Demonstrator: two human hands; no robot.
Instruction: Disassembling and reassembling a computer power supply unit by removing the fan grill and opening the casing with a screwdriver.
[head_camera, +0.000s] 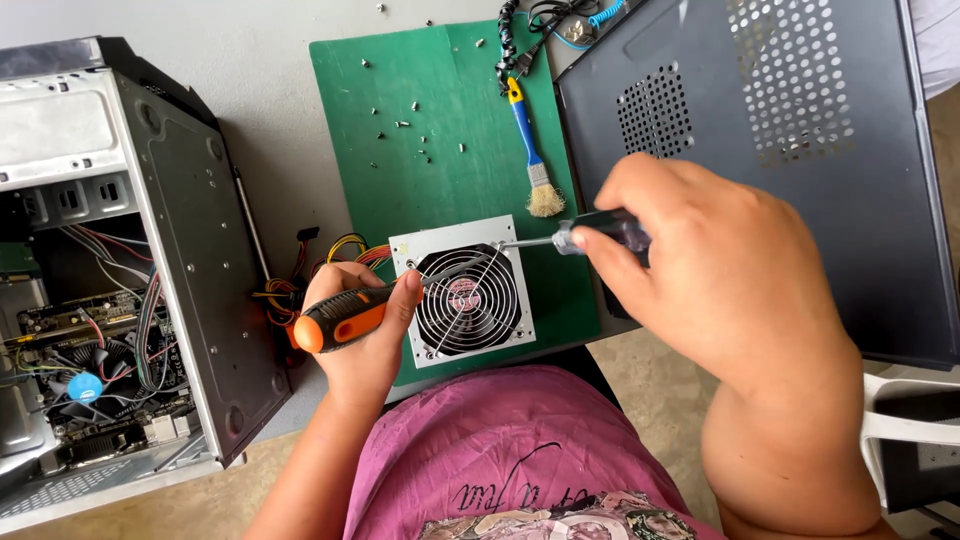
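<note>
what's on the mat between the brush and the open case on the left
In the head view, small loose screws lie scattered on the green mat between the brush and the open case; past the mat's edge is bare grey surface.

Repair bench: opened computer case (120, 280); green mat (420, 180)

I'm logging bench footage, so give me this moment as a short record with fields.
left hand: grips an orange-and-black screwdriver, shaft across the fan grille
right hand: grips a clear-handled screwdriver, tip at the unit's top edge
power supply: grey, fan up, on green mat
nearby: brush, loose screws, open computer case, side panel
</note>
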